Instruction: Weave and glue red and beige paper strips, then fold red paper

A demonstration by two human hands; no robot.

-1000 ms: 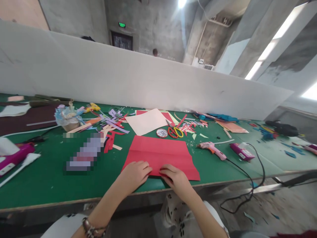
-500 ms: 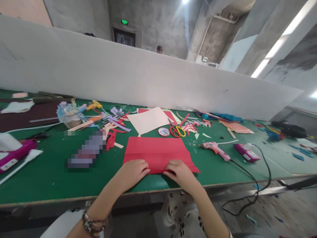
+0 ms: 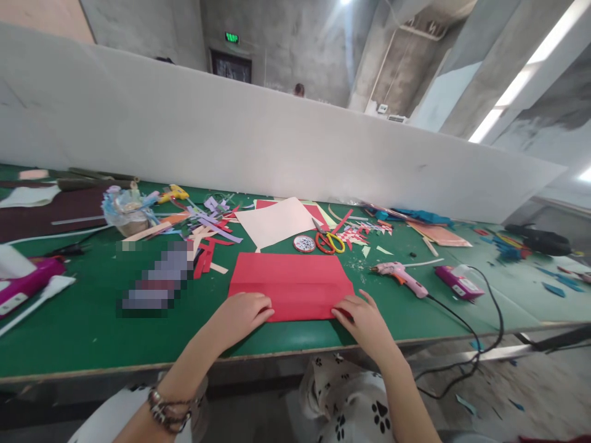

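A sheet of red paper (image 3: 290, 274) lies in front of me near the table's front edge, with a crease running across it. My left hand (image 3: 247, 311) is closed at its near left edge, fingers curled and thumb against the fold. At the near right edge, my right hand (image 3: 362, 314) pinches the paper between thumb and fingertips, its outer fingers lifted. Just beyond the sheet lie scissors (image 3: 339, 242) with red and yellow handles, a round tin (image 3: 304, 244) and a cream sheet of paper (image 3: 277, 223).
To the right are a pink glue gun (image 3: 401, 277) with a trailing black cord and a purple box (image 3: 459, 283). Paper strips (image 3: 215, 224) are heaped at the left, near a pixelated object (image 3: 159, 277). A white panel (image 3: 277, 147) stands along the back of the green table (image 3: 138, 344).
My right hand has slid right along the near edge, and the flared near right corner now lies folded in. My left hand has hardly moved.
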